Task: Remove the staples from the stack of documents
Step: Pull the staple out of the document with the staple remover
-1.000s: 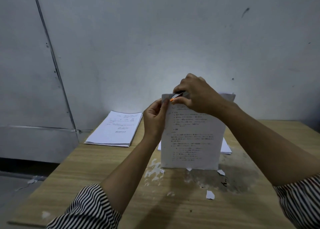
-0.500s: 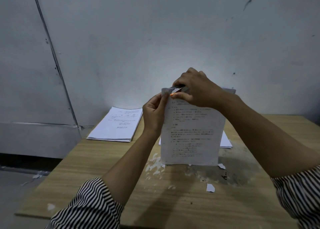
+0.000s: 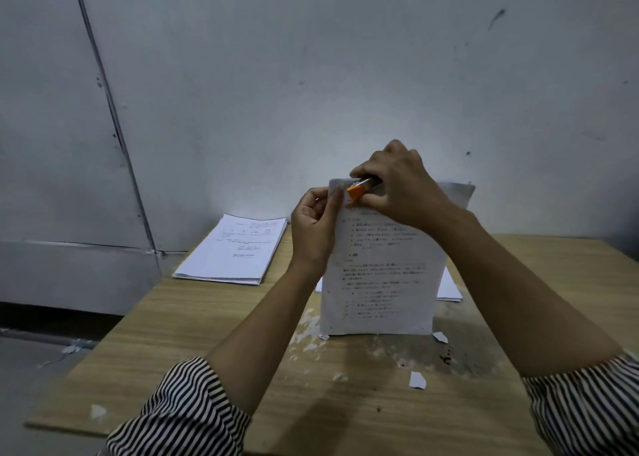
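The staple itself cannot be made out, being hidden under the right hand (image 3: 397, 186), whose curled fingers grip an orange-tipped staple remover (image 3: 359, 188) at the document's (image 3: 380, 272) top left corner. The document is stood upright, long axis vertical, its bottom edge resting on the table (image 3: 193, 321) below both hands, its left edge pinched by the left hand (image 3: 313, 229). A flat paper stack (image 3: 235, 248) lies well left of that hand, with bare tabletop between.

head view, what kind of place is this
Probably a bare office or storeroom: a worn wooden table against a scuffed grey wall, with a flat stack of printed white papers on it.
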